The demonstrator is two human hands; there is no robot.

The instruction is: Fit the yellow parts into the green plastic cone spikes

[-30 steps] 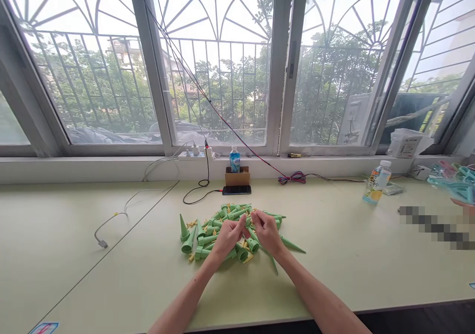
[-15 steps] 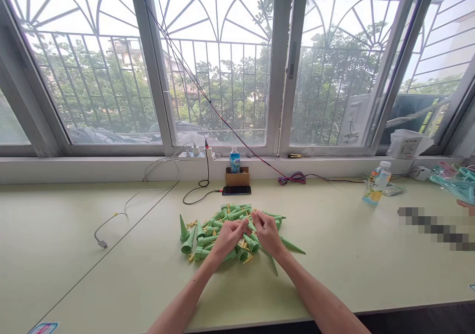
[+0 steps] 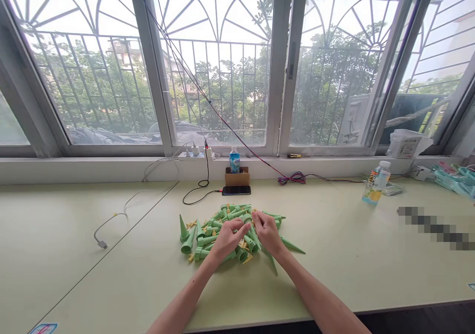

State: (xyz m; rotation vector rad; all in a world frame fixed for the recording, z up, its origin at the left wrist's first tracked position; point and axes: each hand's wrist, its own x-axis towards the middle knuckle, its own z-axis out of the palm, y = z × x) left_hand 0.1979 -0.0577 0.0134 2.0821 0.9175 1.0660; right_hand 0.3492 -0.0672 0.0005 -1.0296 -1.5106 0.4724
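Note:
A pile of green plastic cone spikes with ringed collars lies on the table, with small yellow pegs mixed in. Over its front middle is my left hand, thumb and fingers bent together. Close to its right, my right hand is closed, fingertips facing the left ones. A green collar piece shows between the two hands; whether either one grips it is unclear. My fingers hide whatever they pinch. One long cone points out to the right, beside my right wrist.
Behind the pile lie a phone on a cable and a small cardboard box with a blue bottle. Bundled wires run along the sill. A drink bottle and teal plastic items are at the right.
My left fingertips have drawn slightly away from the right ones, exposing the green collar piece between them. My right hand has barely moved. At the right edge, the teal items have shifted.

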